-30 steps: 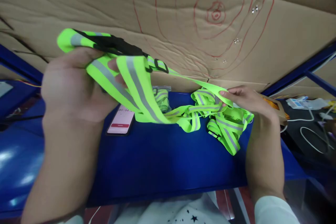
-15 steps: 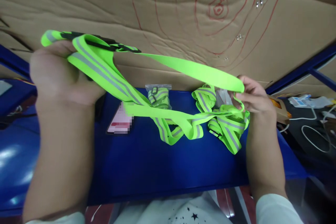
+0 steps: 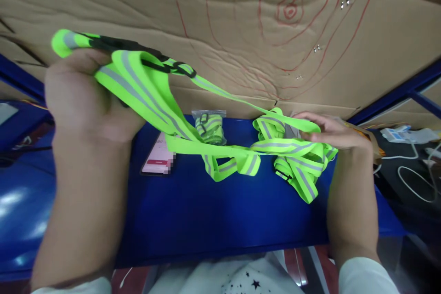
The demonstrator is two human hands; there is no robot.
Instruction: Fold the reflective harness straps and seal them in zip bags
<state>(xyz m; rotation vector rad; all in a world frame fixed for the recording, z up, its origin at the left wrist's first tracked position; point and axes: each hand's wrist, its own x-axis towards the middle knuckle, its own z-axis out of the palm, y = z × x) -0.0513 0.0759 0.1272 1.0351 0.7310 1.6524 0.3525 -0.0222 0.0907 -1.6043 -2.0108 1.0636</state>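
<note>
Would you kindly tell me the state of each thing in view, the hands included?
Left hand: raised, closed on the held strap.
Right hand: thumb and fingers holding the same strap.
Held strap: spread between the hands, looped, partly hanging.
Strap bundle: loosely gathered on the table.
Clear bag: folded strap inside; seal unclear.
Phone: lying face up, screen lit.
Cardboard: upright, creased, marked with red lines.

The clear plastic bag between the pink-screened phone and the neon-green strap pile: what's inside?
The clear plastic bag holds folded neon-green, grey-striped webbing with black buckles; those folds hide whatever lies deeper inside.
</note>
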